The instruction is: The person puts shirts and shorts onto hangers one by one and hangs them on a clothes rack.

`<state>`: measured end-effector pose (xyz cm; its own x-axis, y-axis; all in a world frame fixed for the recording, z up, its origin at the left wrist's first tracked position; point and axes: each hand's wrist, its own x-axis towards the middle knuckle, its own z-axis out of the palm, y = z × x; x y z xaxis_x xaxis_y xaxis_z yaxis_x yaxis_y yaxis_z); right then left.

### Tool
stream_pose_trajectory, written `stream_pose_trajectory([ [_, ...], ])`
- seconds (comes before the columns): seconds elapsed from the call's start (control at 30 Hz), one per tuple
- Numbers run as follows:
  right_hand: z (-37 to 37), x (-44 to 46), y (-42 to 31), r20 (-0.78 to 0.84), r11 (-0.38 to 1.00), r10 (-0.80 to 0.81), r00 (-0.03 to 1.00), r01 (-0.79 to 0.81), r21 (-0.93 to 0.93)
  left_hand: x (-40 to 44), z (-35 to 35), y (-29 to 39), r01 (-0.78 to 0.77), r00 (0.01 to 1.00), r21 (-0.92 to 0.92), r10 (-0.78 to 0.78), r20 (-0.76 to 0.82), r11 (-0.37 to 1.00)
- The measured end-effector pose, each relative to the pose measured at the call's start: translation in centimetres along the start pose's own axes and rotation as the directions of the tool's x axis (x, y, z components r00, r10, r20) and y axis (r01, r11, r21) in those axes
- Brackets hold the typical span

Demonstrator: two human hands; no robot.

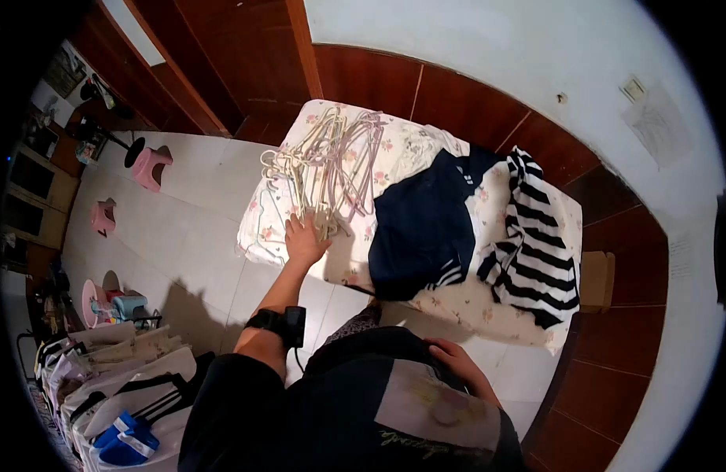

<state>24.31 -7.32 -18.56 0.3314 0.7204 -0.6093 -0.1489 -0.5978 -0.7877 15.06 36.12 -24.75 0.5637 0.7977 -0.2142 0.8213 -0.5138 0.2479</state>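
My left hand point(305, 242) reaches onto the near end of a pile of plastic clothes hangers point(298, 169), its fingers stretched out over them. The hangers are cream and pale purple and lie tangled on a flowered cloth cover point(355, 277). Close to my waist is my right hand point(451, 359), fingers loosely extended beside my dark shirt and holding nothing I can see. A navy garment point(422, 224) with white stripes at one edge is spread to the right of the hangers. Further right lies a black-and-white striped garment point(530, 248).
Pink stools point(152, 169) stand on the tiled floor to the left. At lower left, a rack of covered clothes point(131, 377) has a blue-and-white item on it. Behind the covered surface runs a wall with red-brown panels point(367, 79). A cardboard box point(597, 282) sits beside its right end.
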Motion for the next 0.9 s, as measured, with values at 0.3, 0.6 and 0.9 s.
stream_pose_trajectory([
  [0.3,-2.6,2.3,-0.2,-0.183,0.998,0.059,0.981,-0.054,0.033,7.1,3.0,3.1,0.148,0.987,-0.019,-0.147,0.071,0.989],
  [0.6,-6.2,4.0,-4.4,-0.113,0.998,0.011,0.994,-0.018,-0.062,7.3,3.7,3.2,0.203,0.978,-0.054,-0.205,-0.037,0.978],
  [0.9,-8.1,3.9,-2.9,-0.091,0.997,-0.018,0.996,0.011,-0.080,3.1,1.4,3.7,0.028,0.938,-0.248,-0.111,-0.328,0.968],
])
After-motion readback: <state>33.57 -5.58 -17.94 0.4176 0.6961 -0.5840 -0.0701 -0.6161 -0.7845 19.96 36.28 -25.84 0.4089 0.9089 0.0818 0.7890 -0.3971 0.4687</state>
